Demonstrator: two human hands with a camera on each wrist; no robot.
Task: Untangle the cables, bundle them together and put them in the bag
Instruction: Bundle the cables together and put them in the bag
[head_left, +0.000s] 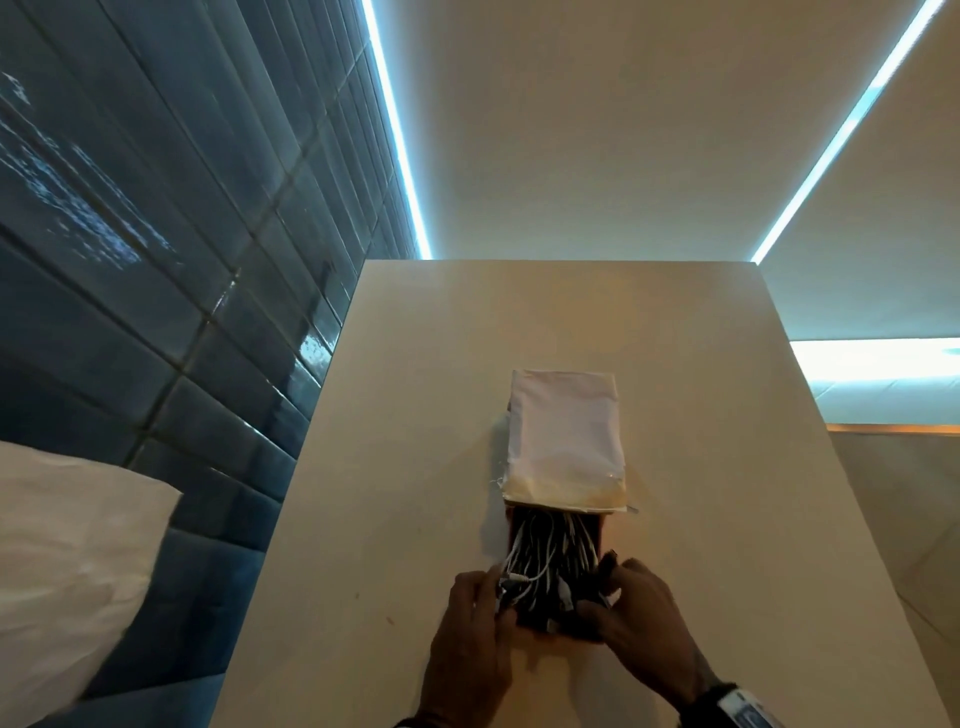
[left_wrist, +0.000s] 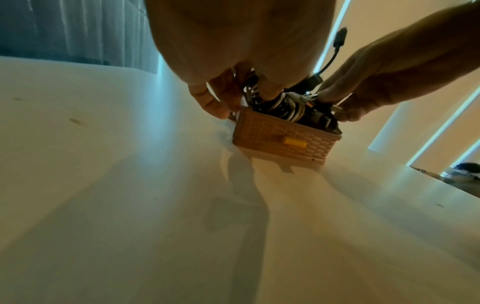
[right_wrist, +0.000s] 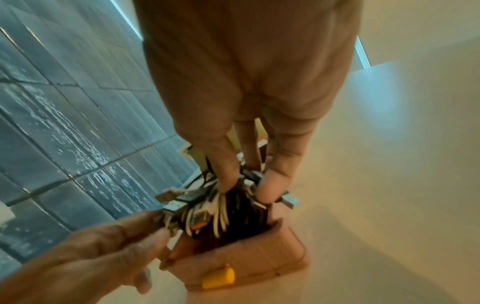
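Observation:
A tangle of black and white cables (head_left: 550, 551) fills a small brown woven-pattern basket (left_wrist: 272, 135) with a yellow knob (left_wrist: 294, 142) on its front. The basket stands on the table just in front of a white bag (head_left: 563, 431) that lies flat. My left hand (head_left: 478, 597) grips the cables at the basket's left side, thumb outside the rim. My right hand (head_left: 623, 587) pinches cables at the right side, and its fingertips (right_wrist: 270, 189) dig in among the plugs (right_wrist: 176, 203). One black plug (left_wrist: 340, 39) sticks up above the bundle.
The pale table (head_left: 415, 415) runs along a blue tiled wall (head_left: 156, 260) on the left, with a drop at its right edge. A white pillow (head_left: 67, 561) lies low on the left beside the table.

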